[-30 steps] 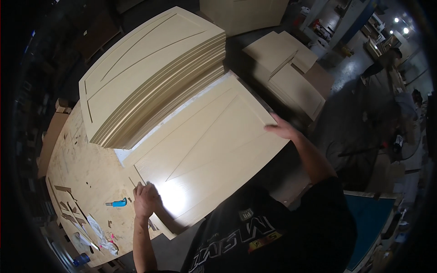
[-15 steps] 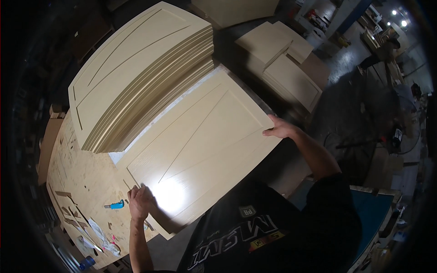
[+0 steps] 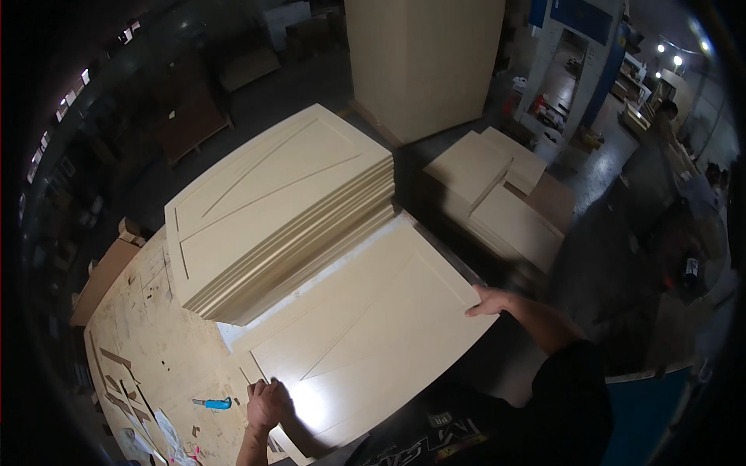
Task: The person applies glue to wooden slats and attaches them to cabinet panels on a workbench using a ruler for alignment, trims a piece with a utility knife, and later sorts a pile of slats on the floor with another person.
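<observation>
A pale wood cabinet-door panel (image 3: pixel 373 326), with thin grooves marking a frame and slanting lines, lies flat in front of me. My left hand (image 3: pixel 265 404) curls its fingers at the panel's near left end. At the far right corner, my right hand (image 3: pixel 487 300) grips the edge, thumb on top and the other fingers partly hidden. Just beyond the panel rises a tall stack of similar panels (image 3: pixel 272 179), its top one bearing slanting grooves. A white strip shows between the stack and the panel.
On the wooden worktable (image 3: pixel 155 326) lie a blue utility knife (image 3: pixel 212 403), thin offcuts (image 3: pixel 116 380) and crumpled plastic (image 3: pixel 171 435). More panels (image 3: pixel 513 225) are piled at the right. A large cardboard box (image 3: pixel 423 70) stands behind; another person (image 3: pixel 664 120) is far right.
My view has tilted up, so the panel and stack sit lower in the picture and more of the room shows. Both hands keep their places on the panel.
</observation>
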`<move>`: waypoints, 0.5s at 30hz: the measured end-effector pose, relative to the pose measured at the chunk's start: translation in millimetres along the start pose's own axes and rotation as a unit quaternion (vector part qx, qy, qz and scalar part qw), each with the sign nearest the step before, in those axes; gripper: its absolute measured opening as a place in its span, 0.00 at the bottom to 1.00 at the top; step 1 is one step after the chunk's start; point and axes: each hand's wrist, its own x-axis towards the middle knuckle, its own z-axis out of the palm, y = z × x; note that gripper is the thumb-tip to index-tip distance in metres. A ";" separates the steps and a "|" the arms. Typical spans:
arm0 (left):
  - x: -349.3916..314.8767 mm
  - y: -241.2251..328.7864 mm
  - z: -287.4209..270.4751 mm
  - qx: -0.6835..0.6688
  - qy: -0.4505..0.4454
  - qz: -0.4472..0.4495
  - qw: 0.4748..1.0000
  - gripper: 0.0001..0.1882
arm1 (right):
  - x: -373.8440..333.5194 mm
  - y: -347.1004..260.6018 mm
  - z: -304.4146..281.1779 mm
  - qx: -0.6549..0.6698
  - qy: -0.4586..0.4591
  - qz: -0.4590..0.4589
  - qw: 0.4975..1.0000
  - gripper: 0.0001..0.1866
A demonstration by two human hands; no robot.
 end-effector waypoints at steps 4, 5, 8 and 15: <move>-11.9 10.9 -3.3 0.039 -0.004 -0.044 0.998 0.24 | 12.7 -5.2 -3.1 0.055 -0.069 -0.105 0.991 0.44; -9.3 8.8 -4.9 0.030 0.007 -0.040 0.999 0.24 | 19.0 7.3 1.3 0.057 -0.043 -0.112 0.991 0.42; -5.9 -5.3 10.3 0.042 -0.022 -0.046 0.998 0.28 | 22.4 21.9 2.9 0.073 0.007 -0.143 0.987 0.41; 5.6 -13.2 14.1 0.010 -0.022 0.006 1.000 0.24 | 51.8 80.7 -2.1 0.167 -0.038 -0.088 0.981 0.39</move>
